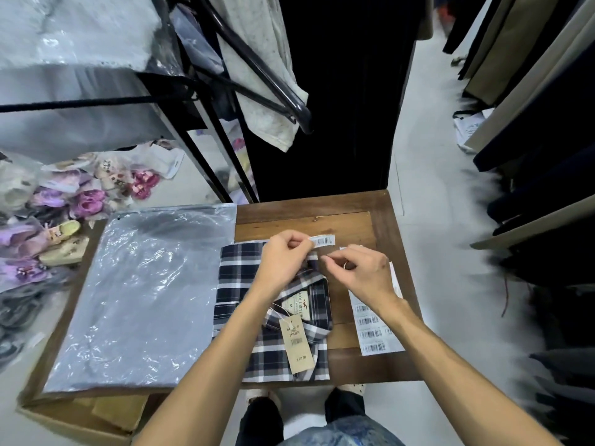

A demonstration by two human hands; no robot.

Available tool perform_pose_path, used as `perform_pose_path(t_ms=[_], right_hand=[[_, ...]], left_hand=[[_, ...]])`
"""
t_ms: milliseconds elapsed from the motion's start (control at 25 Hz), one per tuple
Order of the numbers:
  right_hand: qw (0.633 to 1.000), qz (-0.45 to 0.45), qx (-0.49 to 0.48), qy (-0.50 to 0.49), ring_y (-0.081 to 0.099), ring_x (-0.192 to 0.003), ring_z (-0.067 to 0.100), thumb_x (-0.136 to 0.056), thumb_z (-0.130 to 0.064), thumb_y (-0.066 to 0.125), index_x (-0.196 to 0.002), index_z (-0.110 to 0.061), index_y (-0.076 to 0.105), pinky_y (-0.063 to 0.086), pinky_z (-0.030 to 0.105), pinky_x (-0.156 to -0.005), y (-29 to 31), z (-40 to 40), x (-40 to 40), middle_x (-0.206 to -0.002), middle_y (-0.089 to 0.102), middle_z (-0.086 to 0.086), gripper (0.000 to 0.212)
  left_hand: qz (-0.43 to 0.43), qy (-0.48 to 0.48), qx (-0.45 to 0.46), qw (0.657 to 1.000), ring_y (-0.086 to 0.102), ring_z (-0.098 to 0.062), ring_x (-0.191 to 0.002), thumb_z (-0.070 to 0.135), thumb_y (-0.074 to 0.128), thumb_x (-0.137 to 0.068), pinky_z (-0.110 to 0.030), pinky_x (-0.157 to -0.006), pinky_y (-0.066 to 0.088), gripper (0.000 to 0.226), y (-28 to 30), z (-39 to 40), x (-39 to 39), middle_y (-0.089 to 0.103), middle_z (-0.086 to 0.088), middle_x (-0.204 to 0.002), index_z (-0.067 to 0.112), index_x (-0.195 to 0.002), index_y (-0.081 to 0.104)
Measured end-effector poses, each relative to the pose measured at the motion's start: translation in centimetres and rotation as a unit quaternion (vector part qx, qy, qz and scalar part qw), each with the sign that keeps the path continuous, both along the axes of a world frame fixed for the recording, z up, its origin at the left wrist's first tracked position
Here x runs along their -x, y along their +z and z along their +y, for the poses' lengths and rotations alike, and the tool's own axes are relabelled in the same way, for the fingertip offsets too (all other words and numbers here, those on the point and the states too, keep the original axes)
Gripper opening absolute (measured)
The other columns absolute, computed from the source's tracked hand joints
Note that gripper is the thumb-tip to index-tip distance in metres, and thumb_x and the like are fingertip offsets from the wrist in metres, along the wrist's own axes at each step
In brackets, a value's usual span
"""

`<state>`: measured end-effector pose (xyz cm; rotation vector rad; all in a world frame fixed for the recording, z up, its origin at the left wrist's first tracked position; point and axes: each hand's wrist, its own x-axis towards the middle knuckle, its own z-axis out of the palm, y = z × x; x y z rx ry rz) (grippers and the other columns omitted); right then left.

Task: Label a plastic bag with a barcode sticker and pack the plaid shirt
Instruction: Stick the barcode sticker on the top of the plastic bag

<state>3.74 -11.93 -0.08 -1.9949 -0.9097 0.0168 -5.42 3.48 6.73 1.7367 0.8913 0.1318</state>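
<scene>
Pinching one end of a barcode sticker [323, 241], the left hand [283, 263] holds it above the plaid shirt [257, 284]. The right hand [360, 272] has fingertips closed together, apparently empty, just beside it. The shirt's label reads HOLLISTER, M; the bag [141, 294] lies left.

A glossy, crinkled clear plastic bag [141, 297] lies left of a dark-stained wooden table [383, 220] with a smooth, matt grain. On the table, a soft woven-cloth plaid shirt [238, 284] carries a matt tan card price tag [297, 344]; to the shirt's right sits a white paper barcode sticker sheet [375, 329]. Behind the bag stands a black metal rack [206, 156].
</scene>
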Motion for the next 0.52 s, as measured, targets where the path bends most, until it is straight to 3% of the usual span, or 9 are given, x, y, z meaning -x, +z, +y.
perform_pose_path(t_ms=[120, 280, 360, 520], right_hand=[[0.992, 0.129, -0.003, -0.007, 0.067, -0.071, 0.005, -0.084, -0.031, 0.084, -0.087, -0.023, 0.082, 0.053, 0.019, -0.067, 2.2, 1.9, 0.5, -0.080, 0.076, -0.013, 0.009], [0.967, 0.256, -0.011, -0.013, 0.071, -0.083, 0.010, -0.082, -0.038, 0.085, -0.093, -0.028, 0.082, 0.058, 0.026, -0.077, 4.9, 6.2, 2.5, -0.087, 0.078, -0.009, 0.014], [0.963, 0.269, -0.025, -0.011, 0.072, -0.083, 0.010, -0.084, -0.038, 0.084, -0.093, -0.030, 0.082, 0.057, 0.030, -0.077, 5.7, 8.2, 3.9, -0.088, 0.079, -0.011, 0.012], [0.958, 0.281, -0.046, -0.017, 0.067, -0.078, 0.003, -0.089, -0.036, 0.080, -0.091, -0.033, 0.082, 0.053, 0.028, -0.076, 7.6, 10.7, 7.1, -0.089, 0.079, -0.013, 0.004]], left_hand=[[-0.022, 0.021, -0.022, 0.999, 0.064, -0.004, -0.073, 0.024, 0.071, -0.092, -0.016, -0.065, 0.052, 0.005, 0.7, 2.8, 2.7, 0.071, 0.007, -0.081, 0.020, -0.094, 0.073], [-0.056, 0.023, -0.015, 0.998, 0.061, -0.005, -0.066, 0.024, 0.077, -0.087, -0.025, -0.065, 0.051, 0.005, 1.6, 6.8, 5.2, 0.067, 0.012, -0.068, 0.019, -0.087, 0.075], [-0.067, 0.006, -0.005, 0.998, 0.060, -0.011, -0.066, 0.021, 0.076, -0.086, -0.031, -0.066, 0.051, 0.006, 2.4, 8.6, 6.3, 0.068, 0.005, -0.069, 0.015, -0.087, 0.075], [-0.083, -0.024, -0.009, 0.996, 0.057, -0.004, -0.061, 0.018, 0.076, -0.087, -0.021, -0.061, 0.047, 0.005, 3.7, 11.7, 8.6, 0.068, 0.007, -0.070, 0.013, -0.088, 0.075]])
